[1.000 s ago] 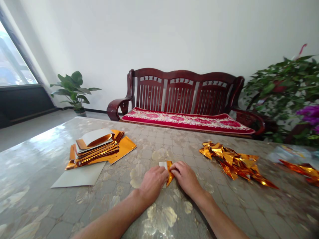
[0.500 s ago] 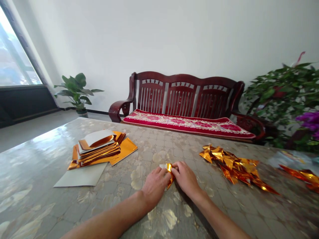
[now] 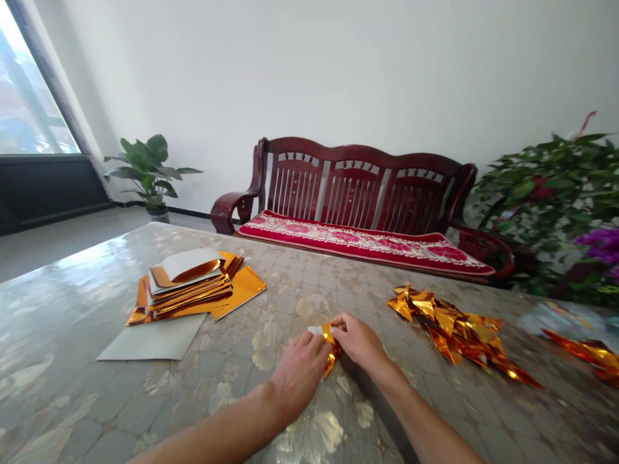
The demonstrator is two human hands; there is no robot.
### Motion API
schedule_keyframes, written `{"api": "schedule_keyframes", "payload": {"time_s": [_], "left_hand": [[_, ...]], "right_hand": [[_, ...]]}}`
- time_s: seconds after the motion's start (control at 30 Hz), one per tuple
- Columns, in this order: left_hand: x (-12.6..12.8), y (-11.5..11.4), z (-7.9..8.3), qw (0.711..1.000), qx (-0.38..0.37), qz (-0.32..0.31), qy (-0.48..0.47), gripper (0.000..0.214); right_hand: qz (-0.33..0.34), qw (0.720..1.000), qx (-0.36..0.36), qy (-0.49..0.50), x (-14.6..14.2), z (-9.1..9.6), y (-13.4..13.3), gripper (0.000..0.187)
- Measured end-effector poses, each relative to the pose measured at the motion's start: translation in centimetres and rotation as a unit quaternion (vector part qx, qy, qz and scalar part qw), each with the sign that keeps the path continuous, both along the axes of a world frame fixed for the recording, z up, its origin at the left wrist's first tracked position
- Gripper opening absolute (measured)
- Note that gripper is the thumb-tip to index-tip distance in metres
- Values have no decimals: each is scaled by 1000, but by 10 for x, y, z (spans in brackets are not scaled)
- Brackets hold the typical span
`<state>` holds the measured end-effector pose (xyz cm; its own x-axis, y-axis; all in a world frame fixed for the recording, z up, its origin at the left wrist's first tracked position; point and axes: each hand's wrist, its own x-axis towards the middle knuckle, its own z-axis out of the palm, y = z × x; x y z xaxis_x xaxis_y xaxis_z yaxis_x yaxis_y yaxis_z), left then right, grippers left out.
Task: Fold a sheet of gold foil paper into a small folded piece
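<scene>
A small folded piece of gold foil paper (image 3: 333,358), with a pale end showing at its upper left, is between my two hands at the middle of the table. My left hand (image 3: 300,366) lies over its left side, fingers bent and pressing on it. From the right, my right hand (image 3: 358,341) pinches the paper's upper edge between thumb and fingers. Part of the paper is hidden under the left fingers. To the right lies a heap of folded gold foil pieces (image 3: 447,319). A stack of gold foil sheets (image 3: 188,293) with pale backs rests at the left.
The table (image 3: 232,412) has a glossy floral cover. At its right edge lie a clear plastic bag (image 3: 561,319) and more folded foil (image 3: 587,349). Beyond stand a dark red wooden bench (image 3: 358,183) with a red patterned cushion, and potted plants (image 3: 149,171) on either side.
My right hand has lifted slightly at the paper's upper edge, and more of the gold strip shows between my hands. The view has shifted a little.
</scene>
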<state>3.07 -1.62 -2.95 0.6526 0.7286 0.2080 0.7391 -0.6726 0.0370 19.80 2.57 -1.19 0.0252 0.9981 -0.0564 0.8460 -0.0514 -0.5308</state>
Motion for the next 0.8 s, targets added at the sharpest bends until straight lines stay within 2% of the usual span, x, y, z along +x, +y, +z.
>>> {"api": "schedule_keyframes", "payload": {"time_s": [0.13, 0.33, 0.53, 0.8], "left_hand": [[-1, -4, 1, 1000, -8, 5, -6, 15], [0, -6, -2, 1000, 1, 14, -7, 14], [-3, -9, 1, 1000, 8, 24, -4, 21], [-3, -7, -7, 998, 37, 52, -18, 25]], "right_hand": [[5, 1000, 19, 0, -1, 0, 0, 14], [13, 998, -7, 59, 2, -4, 3, 21], [-3, 1000, -12, 4, -7, 2, -5, 12], [6, 997, 78, -1, -10, -4, -16, 15]]}}
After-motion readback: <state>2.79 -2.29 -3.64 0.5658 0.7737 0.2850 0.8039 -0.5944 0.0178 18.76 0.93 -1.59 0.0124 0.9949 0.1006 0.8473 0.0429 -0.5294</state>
